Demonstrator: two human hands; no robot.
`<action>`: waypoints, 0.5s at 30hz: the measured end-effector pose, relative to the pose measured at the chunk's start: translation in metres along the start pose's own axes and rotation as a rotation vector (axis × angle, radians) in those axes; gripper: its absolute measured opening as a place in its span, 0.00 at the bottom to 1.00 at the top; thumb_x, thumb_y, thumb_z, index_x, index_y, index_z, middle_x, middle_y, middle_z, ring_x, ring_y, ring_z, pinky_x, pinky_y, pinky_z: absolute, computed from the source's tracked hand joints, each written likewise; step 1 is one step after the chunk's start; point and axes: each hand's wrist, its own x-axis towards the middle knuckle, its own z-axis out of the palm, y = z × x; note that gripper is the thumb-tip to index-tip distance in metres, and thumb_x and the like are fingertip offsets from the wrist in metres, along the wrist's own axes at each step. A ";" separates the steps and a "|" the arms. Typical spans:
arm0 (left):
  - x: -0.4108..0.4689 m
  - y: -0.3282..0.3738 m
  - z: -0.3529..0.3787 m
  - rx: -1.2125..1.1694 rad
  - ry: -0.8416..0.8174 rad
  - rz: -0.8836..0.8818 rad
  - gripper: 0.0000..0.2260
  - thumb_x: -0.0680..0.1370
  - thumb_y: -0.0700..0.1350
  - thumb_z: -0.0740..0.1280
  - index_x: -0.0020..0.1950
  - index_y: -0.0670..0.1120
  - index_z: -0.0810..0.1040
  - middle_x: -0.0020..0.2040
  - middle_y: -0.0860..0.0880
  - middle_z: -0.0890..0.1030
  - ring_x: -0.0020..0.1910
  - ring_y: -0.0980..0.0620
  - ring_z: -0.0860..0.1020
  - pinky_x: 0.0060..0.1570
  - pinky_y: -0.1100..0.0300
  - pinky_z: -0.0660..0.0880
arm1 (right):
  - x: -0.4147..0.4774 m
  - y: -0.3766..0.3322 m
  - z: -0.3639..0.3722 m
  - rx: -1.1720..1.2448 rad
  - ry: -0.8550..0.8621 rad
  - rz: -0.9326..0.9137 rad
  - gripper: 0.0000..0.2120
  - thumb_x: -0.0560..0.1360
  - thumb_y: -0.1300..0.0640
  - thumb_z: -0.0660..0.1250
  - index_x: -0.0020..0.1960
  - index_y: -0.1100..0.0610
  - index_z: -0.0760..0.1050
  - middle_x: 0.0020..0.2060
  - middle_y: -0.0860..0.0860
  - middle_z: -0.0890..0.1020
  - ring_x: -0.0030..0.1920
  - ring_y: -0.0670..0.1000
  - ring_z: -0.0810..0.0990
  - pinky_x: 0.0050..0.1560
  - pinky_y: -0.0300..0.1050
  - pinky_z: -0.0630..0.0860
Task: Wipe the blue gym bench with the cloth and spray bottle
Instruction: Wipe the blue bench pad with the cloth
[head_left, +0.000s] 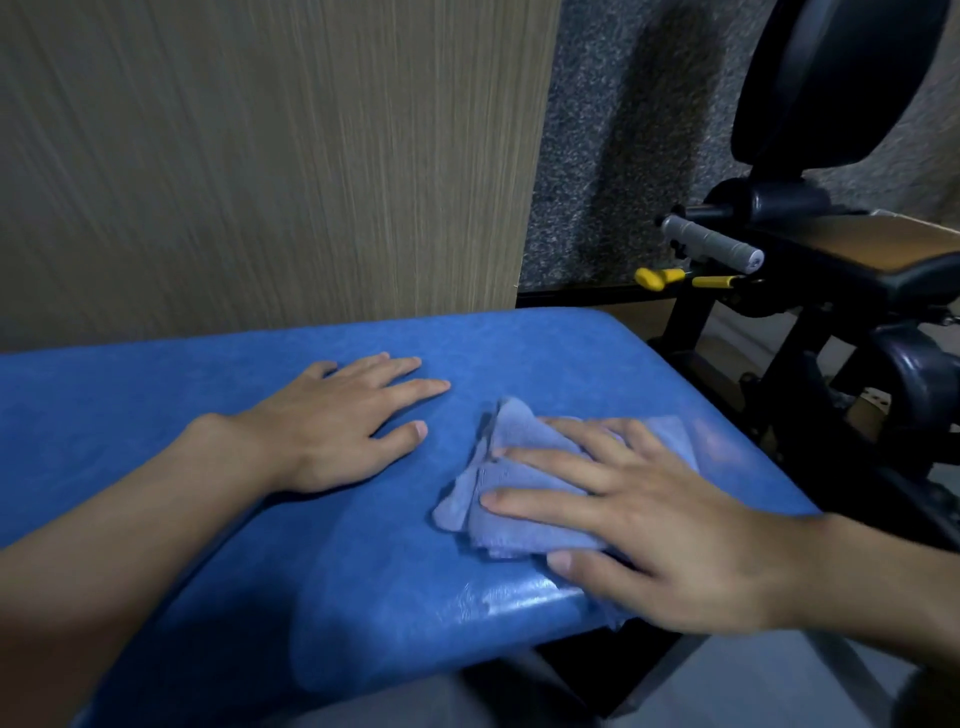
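The blue gym bench fills the lower half of the head view, its padded top running from left to right. A crumpled light-blue cloth lies near the bench's right end. My right hand presses flat on the cloth with fingers spread, pointing left. My left hand rests flat on the bare bench top to the left of the cloth, fingers apart, holding nothing. No spray bottle is in view.
A beige wood-grain wall panel stands right behind the bench. To the right is a black exercise machine with a grey handle, yellow levers and a round black pad, close to the bench's right end.
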 end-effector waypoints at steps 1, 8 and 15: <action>0.000 -0.001 0.000 0.003 0.000 0.002 0.34 0.69 0.70 0.34 0.76 0.69 0.44 0.81 0.58 0.48 0.79 0.56 0.46 0.75 0.49 0.50 | -0.001 0.001 -0.001 -0.011 0.001 -0.017 0.24 0.80 0.38 0.47 0.75 0.34 0.50 0.77 0.37 0.56 0.76 0.53 0.56 0.67 0.56 0.59; -0.001 -0.001 0.001 0.010 0.004 -0.009 0.34 0.70 0.71 0.35 0.76 0.68 0.44 0.81 0.59 0.48 0.79 0.56 0.45 0.76 0.48 0.50 | 0.073 0.087 0.001 -0.010 0.070 0.325 0.27 0.75 0.34 0.45 0.74 0.31 0.49 0.75 0.38 0.59 0.73 0.52 0.60 0.66 0.57 0.59; -0.013 0.000 0.001 -0.014 0.004 -0.017 0.35 0.68 0.73 0.34 0.76 0.69 0.43 0.80 0.60 0.45 0.79 0.58 0.43 0.76 0.50 0.47 | 0.137 0.172 -0.001 0.070 0.055 0.732 0.22 0.78 0.40 0.53 0.72 0.32 0.56 0.70 0.50 0.68 0.68 0.64 0.66 0.62 0.67 0.61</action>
